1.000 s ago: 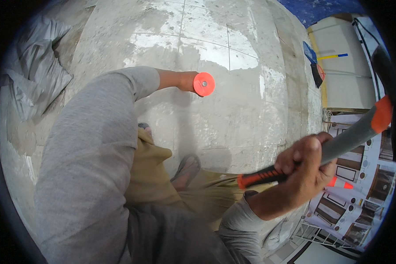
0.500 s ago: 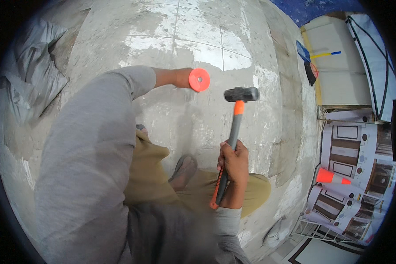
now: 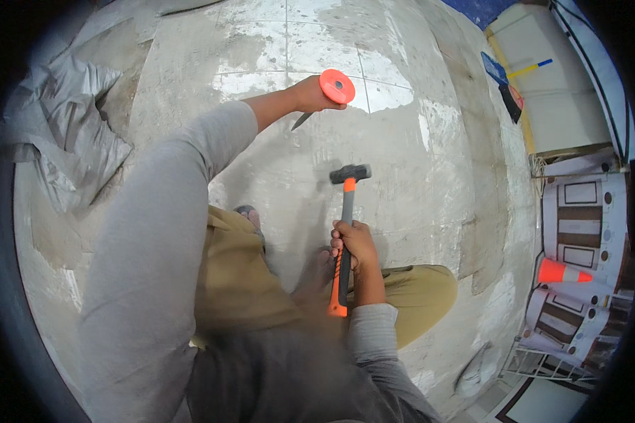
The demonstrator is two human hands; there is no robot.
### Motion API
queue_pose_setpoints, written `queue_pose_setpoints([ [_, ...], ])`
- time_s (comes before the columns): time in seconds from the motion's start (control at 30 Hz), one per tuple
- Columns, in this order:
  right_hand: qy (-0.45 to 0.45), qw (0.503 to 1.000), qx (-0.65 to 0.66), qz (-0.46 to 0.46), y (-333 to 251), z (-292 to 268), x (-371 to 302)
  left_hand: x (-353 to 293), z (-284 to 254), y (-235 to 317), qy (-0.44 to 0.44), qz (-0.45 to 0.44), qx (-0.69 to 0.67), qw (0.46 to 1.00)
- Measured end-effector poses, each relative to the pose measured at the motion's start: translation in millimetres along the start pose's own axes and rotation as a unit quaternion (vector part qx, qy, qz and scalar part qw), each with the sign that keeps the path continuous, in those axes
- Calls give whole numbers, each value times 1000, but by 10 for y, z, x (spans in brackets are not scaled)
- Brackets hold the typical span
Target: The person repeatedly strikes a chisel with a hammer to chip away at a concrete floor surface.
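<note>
I count one hammer (image 3: 347, 211), gripped tight in my right hand (image 3: 355, 243). My left hand (image 3: 309, 94) closes around one chisel (image 3: 317, 99) with an orange guard, tip on the concrete floor (image 3: 416, 176).

My one head camera looks steeply down, close over the grey patchy concrete floor (image 3: 402, 141) beneath me

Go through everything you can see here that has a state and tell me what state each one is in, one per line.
Left hand: closed around the chisel, arm stretched forward.
Chisel: held slanted, orange hand guard on top, tip at the tiled floor.
Right hand: gripping the hammer handle mid-length.
Hammer: head away from the chisel, not touching it.
Grey sheet: crumpled on the floor.
</note>
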State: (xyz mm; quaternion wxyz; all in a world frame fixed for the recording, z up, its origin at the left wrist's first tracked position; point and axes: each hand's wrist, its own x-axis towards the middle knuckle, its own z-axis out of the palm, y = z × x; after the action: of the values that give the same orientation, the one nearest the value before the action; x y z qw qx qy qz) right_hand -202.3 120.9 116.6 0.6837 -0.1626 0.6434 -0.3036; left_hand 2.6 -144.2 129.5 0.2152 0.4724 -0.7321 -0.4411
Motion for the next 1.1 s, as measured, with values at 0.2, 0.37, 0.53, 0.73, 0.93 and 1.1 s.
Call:
queue_pose_setpoints([
  [0.2, -9, 992, -99, 82, 500, -120, 402, -47, 99, 32, 38, 53, 40, 997],
  [0.37, 2, 970, -230, 81, 463, 34, 379, 13, 478, -534, 93, 94, 35, 991],
  [0.53, 10, 964, -254, 78, 504, 65, 395, -256, 1297, -614, 203, 121, -38, 971],
  [0.73, -7, 967, -246, 71, 598, -170, 467, -630, 2109, -376, 274, 68, -55, 958],
  [0.93, 0, 970, -236, 56, 588, -90, 359, -715, 2340, -403, 388, 110, 27, 915],
  [1.1, 3, 981, -185, 54, 602, -191, 372, -645, 2236, -354, 384, 92, -17, 919],
])
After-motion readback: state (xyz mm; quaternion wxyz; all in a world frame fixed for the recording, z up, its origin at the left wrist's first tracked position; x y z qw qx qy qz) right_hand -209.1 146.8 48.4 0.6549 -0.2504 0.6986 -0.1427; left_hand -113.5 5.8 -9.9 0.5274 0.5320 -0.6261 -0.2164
